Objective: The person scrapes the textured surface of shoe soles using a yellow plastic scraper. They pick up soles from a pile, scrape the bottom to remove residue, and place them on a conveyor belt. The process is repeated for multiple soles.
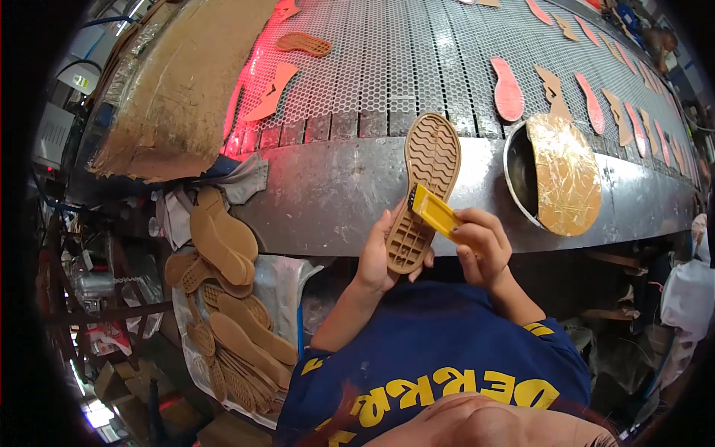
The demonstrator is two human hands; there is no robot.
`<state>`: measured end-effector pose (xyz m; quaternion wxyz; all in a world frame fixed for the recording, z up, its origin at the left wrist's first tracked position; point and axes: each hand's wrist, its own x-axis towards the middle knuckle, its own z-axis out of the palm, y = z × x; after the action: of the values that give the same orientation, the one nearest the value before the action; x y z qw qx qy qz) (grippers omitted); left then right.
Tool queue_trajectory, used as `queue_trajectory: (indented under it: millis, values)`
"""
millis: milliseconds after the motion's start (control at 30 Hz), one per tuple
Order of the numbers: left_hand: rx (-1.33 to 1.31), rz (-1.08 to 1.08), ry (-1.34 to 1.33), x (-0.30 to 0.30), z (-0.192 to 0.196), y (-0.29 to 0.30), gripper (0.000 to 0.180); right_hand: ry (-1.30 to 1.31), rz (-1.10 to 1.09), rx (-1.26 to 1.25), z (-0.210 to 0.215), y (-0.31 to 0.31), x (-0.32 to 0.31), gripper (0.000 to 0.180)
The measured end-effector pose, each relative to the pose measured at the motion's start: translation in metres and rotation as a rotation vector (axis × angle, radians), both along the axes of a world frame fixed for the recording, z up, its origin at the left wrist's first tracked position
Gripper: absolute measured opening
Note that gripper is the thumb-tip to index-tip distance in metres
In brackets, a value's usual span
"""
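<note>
A tan shoe sole [432, 153] with a wavy tread and a gridded heel is held upright, toe end away from me, in front of the metal ledge. My left hand [376, 257] is closed around its heel end from the left and beneath. My right hand [484, 242] grips a yellow-handled brush [437, 211]. The brush's dark bristles touch the left edge of the sole near its waist. Some of my left fingers are hidden behind the sole.
A metal mesh conveyor [387, 59] carries pink and tan shoe pieces. A round pot [514, 165] half covered by a glue-streaked board [564, 175] stands on the metal ledge [335, 194] at right. Several stacked soles [249, 343] lie at my left. Brown sheeting [182, 82] covers the far left.
</note>
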<state>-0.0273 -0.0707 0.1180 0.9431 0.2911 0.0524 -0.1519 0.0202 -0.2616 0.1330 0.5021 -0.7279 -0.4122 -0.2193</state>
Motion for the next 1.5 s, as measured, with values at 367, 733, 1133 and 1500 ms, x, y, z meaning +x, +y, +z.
queue_trajectory:
  millis: [367, 733, 1133, 1500]
  values:
    - [0.207, 0.183, -0.084, 0.013, 0.007, -0.012, 0.079, -0.008, 0.23, 0.023, 0.002, 0.001, -0.018, 0.023]
    - [0.109, 0.102, -0.104, 0.017, 0.001, -0.012, 0.097, 0.03, 0.441, 0.049, 0.006, -0.015, -0.003, 0.017]
    - [-0.069, -0.027, -0.146, 0.015, -0.003, -0.011, 0.092, 0.338, 0.305, 0.142, 0.017, -0.045, 0.013, 0.016]
    - [0.13, 0.201, -0.221, 0.01, 0.016, -0.022, 0.072, 0.062, -0.727, 0.241, -0.016, -0.104, 0.044, 0.018]
